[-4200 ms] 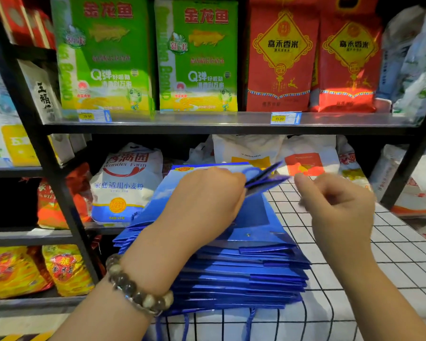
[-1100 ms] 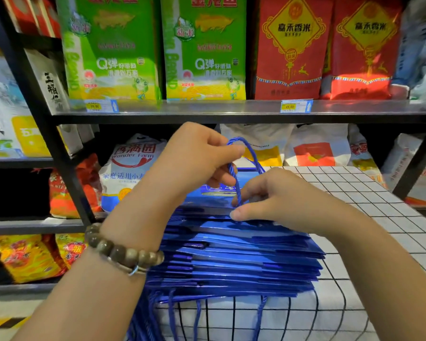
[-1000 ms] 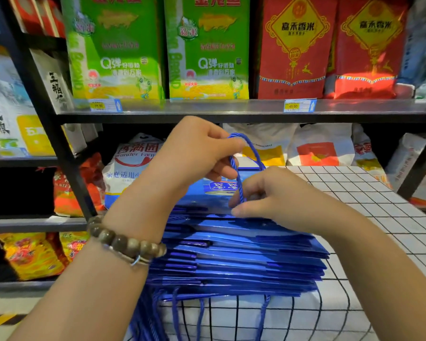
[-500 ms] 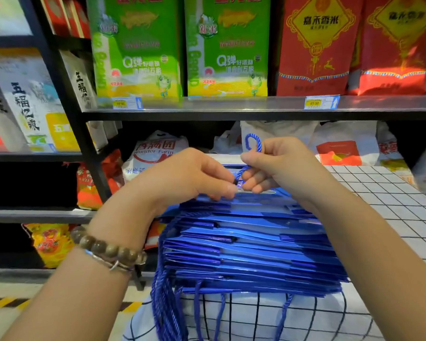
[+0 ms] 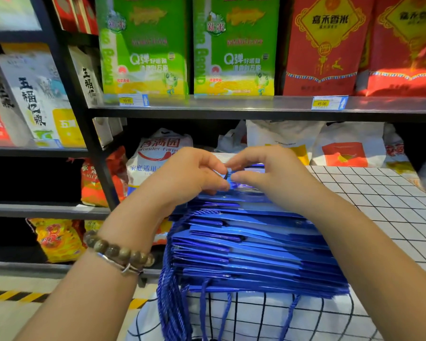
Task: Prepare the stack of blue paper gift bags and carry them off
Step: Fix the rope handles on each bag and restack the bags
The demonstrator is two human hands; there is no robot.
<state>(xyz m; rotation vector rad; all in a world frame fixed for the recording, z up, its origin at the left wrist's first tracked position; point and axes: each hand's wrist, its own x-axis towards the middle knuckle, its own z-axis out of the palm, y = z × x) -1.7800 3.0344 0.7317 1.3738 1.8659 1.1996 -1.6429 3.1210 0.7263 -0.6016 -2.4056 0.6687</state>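
A thick stack of flat blue paper gift bags [image 5: 253,252] lies on a table with a white, black-gridded cloth [image 5: 389,205]. Blue cord handles [image 5: 172,299] hang over the stack's left and front edges. My left hand [image 5: 190,173], beaded bracelet at the wrist, and my right hand [image 5: 271,173] meet over the far end of the top bag. Their fingertips pinch a short bit of blue cord between them, just above the top bag. The cord's ends are hidden by the fingers.
A black metal shelf [image 5: 231,107] stands right behind the table with green rice bags [image 5: 143,45] and red rice bags [image 5: 325,45] above, flour sacks [image 5: 158,153] below. More shelving with sacks runs to the left. The floor with yellow-black tape [image 5: 15,295] shows lower left.
The raised cord loop has come down: both hands now pinch it low against the top bag. My right hand moved from flat on the stack to meet the left fingertips. The view has shifted left.
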